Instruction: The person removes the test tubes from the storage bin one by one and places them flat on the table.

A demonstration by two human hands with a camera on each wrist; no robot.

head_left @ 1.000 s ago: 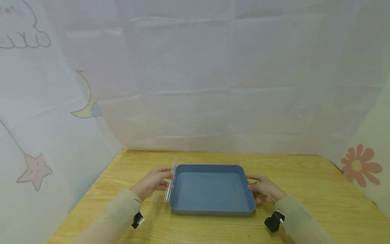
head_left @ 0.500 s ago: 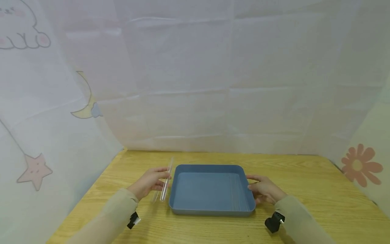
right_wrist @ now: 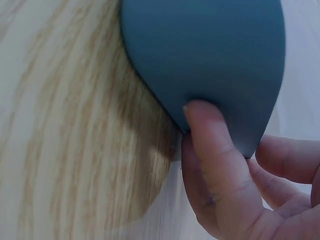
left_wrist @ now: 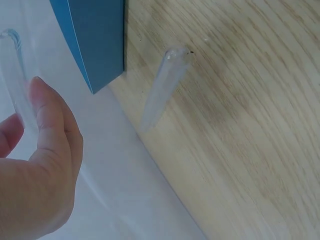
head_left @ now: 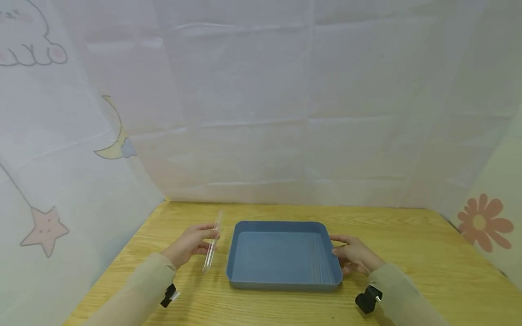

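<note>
A clear test tube [head_left: 209,260] is pinched between the thumb and fingers of my left hand [head_left: 188,246], slanting upward just left of the blue-grey tray [head_left: 269,258]. In the left wrist view, the held test tube [left_wrist: 15,75] shows at the left edge, and a second clear test tube [left_wrist: 164,89] lies on the wooden table. Several clear tubes [head_left: 316,260] lie side by side along the right part of the tray. My right hand [head_left: 356,256] grips the tray's right side; in the right wrist view a fingertip [right_wrist: 202,112] presses its outer wall.
The wooden table [head_left: 424,258] extends around the tray on all sides. A pale cloth backdrop [head_left: 261,113] rises behind the table and along both sides, printed with a star, a moon and a flower. Small black devices are strapped to both wrists.
My left hand has moved left, carrying the test tube away from the tray's left rim to over the table. The right hand stays on the tray, which has not shifted.
</note>
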